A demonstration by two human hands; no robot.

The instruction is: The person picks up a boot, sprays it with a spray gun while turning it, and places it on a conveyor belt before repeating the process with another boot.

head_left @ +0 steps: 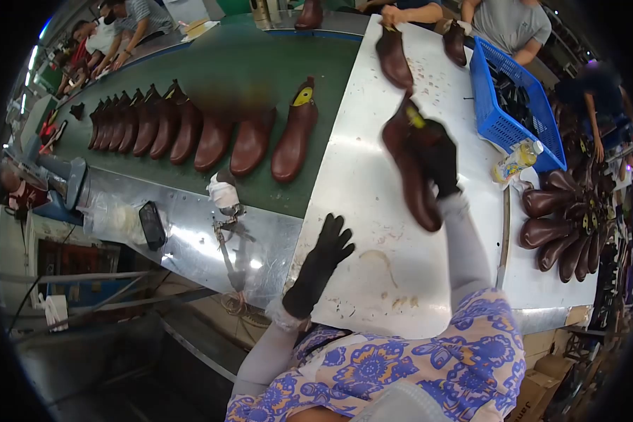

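My right hand point(441, 160), in a black glove, is closed on a dark brown ankle boot point(420, 200) above the white metal tabletop point(359, 169). The boot is blurred, its toe pointing toward me, with yellow showing near its opening. A second brown shape overlaps it at the left, and I cannot tell whether that is another boot in the same grip. My left hand point(321, 261), also black-gloved, rests over the near left part of the tabletop with fingers spread and nothing in them. Just beyond the held boot, a co-worker's hand point(392, 15) grips another brown boot point(394, 60).
Brown boots point(294, 133) stand in a row on the green conveyor belt point(323, 63) at the left. A blue basket point(517, 126) of black items and a bottle point(517, 162) sit at the right, near clustered boots point(548, 232). A phone point(152, 225) lies on the metal ledge.
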